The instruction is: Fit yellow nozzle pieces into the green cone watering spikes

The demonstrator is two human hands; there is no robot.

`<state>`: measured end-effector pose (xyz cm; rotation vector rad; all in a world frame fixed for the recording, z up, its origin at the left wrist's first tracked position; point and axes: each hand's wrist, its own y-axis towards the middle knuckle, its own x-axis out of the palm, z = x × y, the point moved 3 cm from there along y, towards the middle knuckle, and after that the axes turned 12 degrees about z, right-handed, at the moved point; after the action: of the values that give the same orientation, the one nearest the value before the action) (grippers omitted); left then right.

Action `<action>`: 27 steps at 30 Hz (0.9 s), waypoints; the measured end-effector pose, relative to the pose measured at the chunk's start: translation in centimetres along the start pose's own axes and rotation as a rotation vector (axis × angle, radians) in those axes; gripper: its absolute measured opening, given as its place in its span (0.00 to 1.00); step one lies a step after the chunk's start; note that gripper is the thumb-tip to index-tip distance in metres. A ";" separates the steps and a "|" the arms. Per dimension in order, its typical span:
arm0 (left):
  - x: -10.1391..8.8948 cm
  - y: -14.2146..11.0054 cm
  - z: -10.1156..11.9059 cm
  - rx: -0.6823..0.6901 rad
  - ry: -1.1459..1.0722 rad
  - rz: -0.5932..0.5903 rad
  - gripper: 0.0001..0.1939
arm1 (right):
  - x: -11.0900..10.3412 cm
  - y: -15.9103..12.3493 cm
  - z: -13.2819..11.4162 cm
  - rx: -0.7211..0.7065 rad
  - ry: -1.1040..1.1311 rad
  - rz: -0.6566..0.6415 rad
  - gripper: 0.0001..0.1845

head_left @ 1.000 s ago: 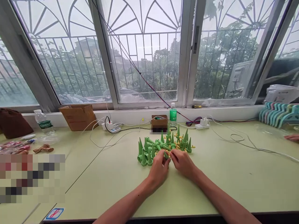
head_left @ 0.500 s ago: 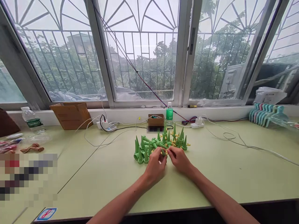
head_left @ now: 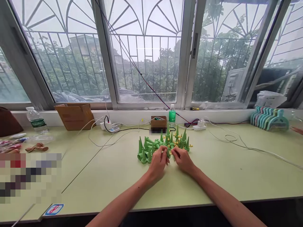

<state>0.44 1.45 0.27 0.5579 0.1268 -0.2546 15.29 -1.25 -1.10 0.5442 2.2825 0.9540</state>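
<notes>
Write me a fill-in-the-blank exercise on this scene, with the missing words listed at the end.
1. The left hand holds a cone that is ____ in colour.
2. The tips of the standing cones point ____.
3. The small pieces sticking out among them are ____ in colour.
4. As the camera sees it, the small open box is just to the ____ of the nearest bottle.

Missing words: green; upward; yellow; left.
</notes>
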 end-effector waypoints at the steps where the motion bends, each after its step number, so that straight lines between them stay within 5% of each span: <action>1: 0.0 0.0 0.1 0.001 0.007 0.010 0.13 | 0.0 0.0 0.0 0.002 0.002 -0.001 0.17; 8: -0.4 0.2 0.0 0.025 0.113 0.095 0.14 | 0.1 -0.1 0.1 0.034 0.028 0.020 0.16; 27: -0.3 -0.1 0.1 -0.073 0.185 -0.062 0.19 | -0.2 0.1 0.1 0.097 0.105 0.018 0.15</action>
<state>0.10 1.35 0.32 0.5045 0.3321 -0.2573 15.49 -1.22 -1.01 0.5687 2.4314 0.9025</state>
